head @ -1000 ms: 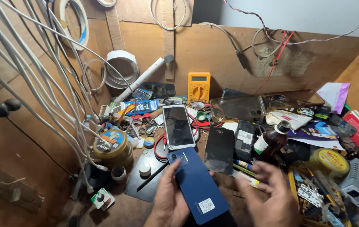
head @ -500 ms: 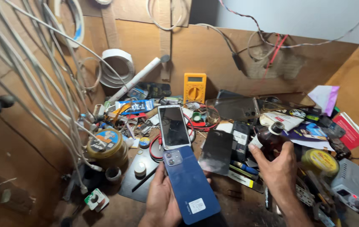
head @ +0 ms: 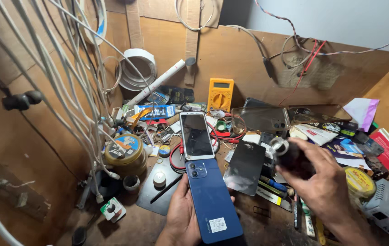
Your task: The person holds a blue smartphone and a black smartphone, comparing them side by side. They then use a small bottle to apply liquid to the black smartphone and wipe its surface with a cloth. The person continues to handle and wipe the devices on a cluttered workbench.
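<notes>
Gripping from beneath, our left hand [head: 183, 218] curls its fingers [head: 181, 193] along the left edge of a blue phone [head: 212, 200], closed round the body so that the phone lies back-side up, its camera cluster at the far end and a small white sticker near us. Our palm sits under the phone's lower half, and the wrist runs off the bottom of the view.

Our right hand [head: 324, 182] is closed on a small dark bottle [head: 290, 157] with a shiny metal cap; thumb and fingers [head: 308, 148] wrap its body, and the capped end tips to the left, toward the phone but well apart from it. That wrist angles down to the lower right corner.

We judge the step in hand to be bringing the bottle across to the held phone. The next move would call for keeping the phone level in the left palm and steadying the bottle above its back before anything is tipped out or opened; whether the cap is loose, we cannot tell.

Just beyond the blue phone, a second phone [head: 197, 135] lies screen up on the cluttered wooden bench [head: 130, 223]. A black panel [head: 245, 166] lies between the two hands. Farther back stand a yellow multimeter [head: 221, 93], a round tin [head: 125, 152] on the left, and white cables [head: 67, 82] hanging down the left side.
</notes>
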